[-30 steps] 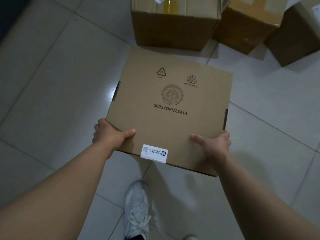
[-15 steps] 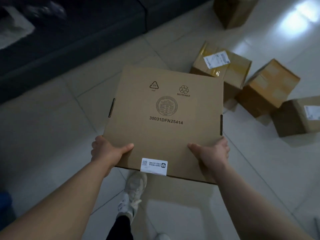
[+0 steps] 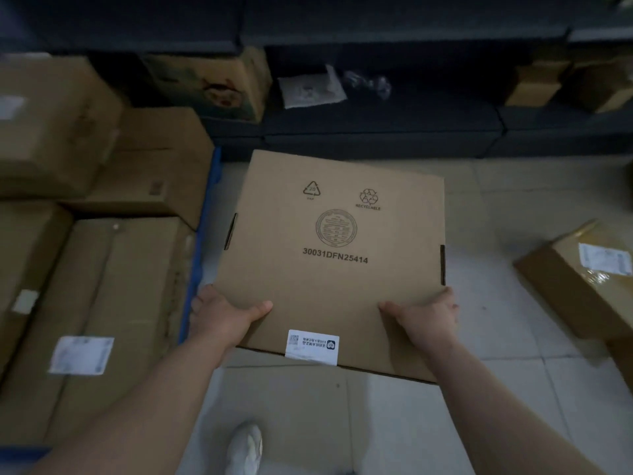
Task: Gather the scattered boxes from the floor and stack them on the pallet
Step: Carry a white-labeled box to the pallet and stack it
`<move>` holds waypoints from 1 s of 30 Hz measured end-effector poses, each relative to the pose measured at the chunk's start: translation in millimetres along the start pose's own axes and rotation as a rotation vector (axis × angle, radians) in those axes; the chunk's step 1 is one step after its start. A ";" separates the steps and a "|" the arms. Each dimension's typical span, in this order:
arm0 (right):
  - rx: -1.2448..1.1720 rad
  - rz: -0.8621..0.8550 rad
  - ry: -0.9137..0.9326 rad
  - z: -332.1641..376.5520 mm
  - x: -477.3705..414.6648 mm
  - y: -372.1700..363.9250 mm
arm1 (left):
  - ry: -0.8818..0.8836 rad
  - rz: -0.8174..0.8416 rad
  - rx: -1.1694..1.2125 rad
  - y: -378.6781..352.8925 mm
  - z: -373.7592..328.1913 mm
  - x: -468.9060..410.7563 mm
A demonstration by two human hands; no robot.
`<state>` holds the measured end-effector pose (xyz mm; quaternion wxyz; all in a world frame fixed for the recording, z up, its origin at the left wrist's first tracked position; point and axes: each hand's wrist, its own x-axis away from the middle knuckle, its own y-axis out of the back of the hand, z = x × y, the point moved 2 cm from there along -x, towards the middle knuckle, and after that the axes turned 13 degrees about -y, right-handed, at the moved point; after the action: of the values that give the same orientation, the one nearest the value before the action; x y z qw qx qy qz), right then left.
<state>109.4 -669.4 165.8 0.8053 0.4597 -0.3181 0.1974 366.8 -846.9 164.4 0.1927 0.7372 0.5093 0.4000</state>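
I carry a flat square cardboard box (image 3: 335,269) printed with recycling marks and the code 30031DFN25414, held level above the floor. My left hand (image 3: 222,315) grips its near left corner and my right hand (image 3: 426,317) grips its near right corner, thumbs on top. To the left lies the blue pallet (image 3: 198,255), only its edge showing, with several cardboard boxes (image 3: 113,303) stacked on it. The carried box hangs just right of the pallet's edge.
A taped box (image 3: 582,279) lies on the tiled floor (image 3: 496,389) at the right. A dark sofa (image 3: 394,125) runs along the back with a white packet (image 3: 311,89) and small boxes (image 3: 534,85) on it. My white shoe (image 3: 245,447) is below.
My view has swung left from the scattered floor boxes to the pallet and its stack. The flat box stays in both hands with the same grip.
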 end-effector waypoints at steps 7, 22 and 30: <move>0.167 0.082 0.155 50.0 85.3 -72.8 | 0.183 -0.086 0.189 92.5 91.3 20.2; 0.418 0.193 0.243 72.1 215.9 -227.9 | 0.382 -0.199 0.220 216.8 242.7 30.6; 0.420 0.182 0.166 83.5 233.2 -300.9 | 0.398 -0.134 0.259 257.1 288.8 -26.2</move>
<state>433.2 -886.1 173.9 0.6944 0.5688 -0.2430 0.3678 743.0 -939.7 157.0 0.0187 0.6270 0.6322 0.4548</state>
